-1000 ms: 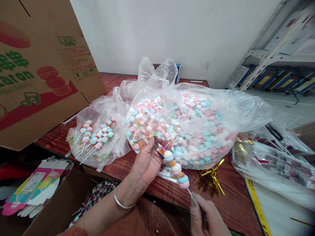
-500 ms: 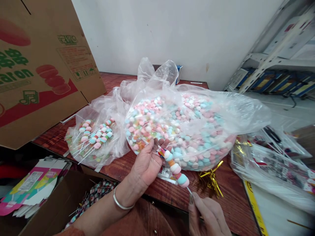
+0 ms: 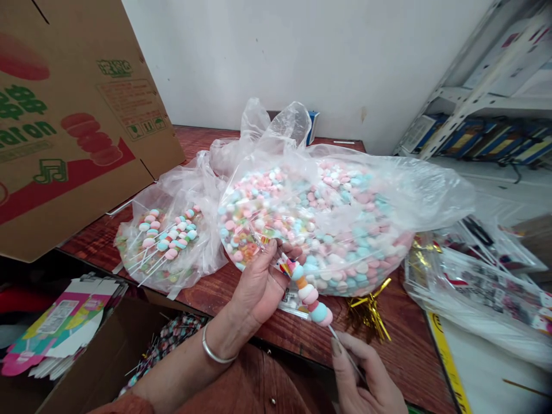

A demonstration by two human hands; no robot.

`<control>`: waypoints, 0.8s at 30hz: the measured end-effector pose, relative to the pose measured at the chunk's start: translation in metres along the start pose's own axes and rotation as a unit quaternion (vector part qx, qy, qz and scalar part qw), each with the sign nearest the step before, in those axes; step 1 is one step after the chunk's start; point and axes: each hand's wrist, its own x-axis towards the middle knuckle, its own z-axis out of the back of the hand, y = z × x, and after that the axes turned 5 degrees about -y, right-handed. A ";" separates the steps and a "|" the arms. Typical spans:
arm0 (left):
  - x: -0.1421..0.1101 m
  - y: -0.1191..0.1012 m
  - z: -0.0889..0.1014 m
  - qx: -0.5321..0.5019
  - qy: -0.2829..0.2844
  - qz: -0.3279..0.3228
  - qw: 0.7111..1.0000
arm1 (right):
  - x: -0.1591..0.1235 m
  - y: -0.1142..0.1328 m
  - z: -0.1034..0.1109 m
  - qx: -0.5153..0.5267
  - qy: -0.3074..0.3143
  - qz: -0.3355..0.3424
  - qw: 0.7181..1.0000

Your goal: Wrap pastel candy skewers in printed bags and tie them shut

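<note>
A marshmallow skewer (image 3: 308,292) in pink, white, blue and orange slants across the middle, a white stick at its lower end. My right hand (image 3: 366,368) pinches that stick between thumb and fingers. My left hand (image 3: 263,282), palm up, grips a small clear printed wrapper (image 3: 285,265) between thumb and fingers. The wrapper's printed part lies at the skewer's upper tip; how far it reaches over the candy I cannot tell. Behind both hands lies a big clear bag (image 3: 345,241) of loose marshmallows. Several finished-looking skewers (image 3: 175,236) rest on a smaller bag of candy to the left.
A large cardboard box (image 3: 86,115) stands at the left on the reddish wooden table (image 3: 198,299). Below it, an open carton (image 3: 90,356) holds wrapped sticks beside folded printed cards (image 3: 60,322). Gold twist ties (image 3: 373,316) and clear packaging (image 3: 483,293) lie at the right.
The fingers of my right hand have opened somewhat around the stick, showing more of its lower end. The left fingers have curled a little more around the wrapper. The skewer has barely moved.
</note>
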 end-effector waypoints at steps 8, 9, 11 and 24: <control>-0.002 0.002 0.005 0.053 0.083 0.003 0.995 | 0.001 0.001 0.000 0.208 0.139 -0.280 0.927; -0.003 0.003 0.005 0.059 0.088 -0.002 0.994 | 0.001 0.001 -0.002 0.238 0.154 -0.301 0.911; -0.004 0.006 0.004 0.067 0.089 -0.004 0.994 | -0.001 0.003 -0.006 0.276 0.172 -0.324 0.888; -0.008 0.024 0.006 0.063 0.057 0.001 0.996 | -0.008 0.031 -0.017 0.061 0.039 -0.159 0.985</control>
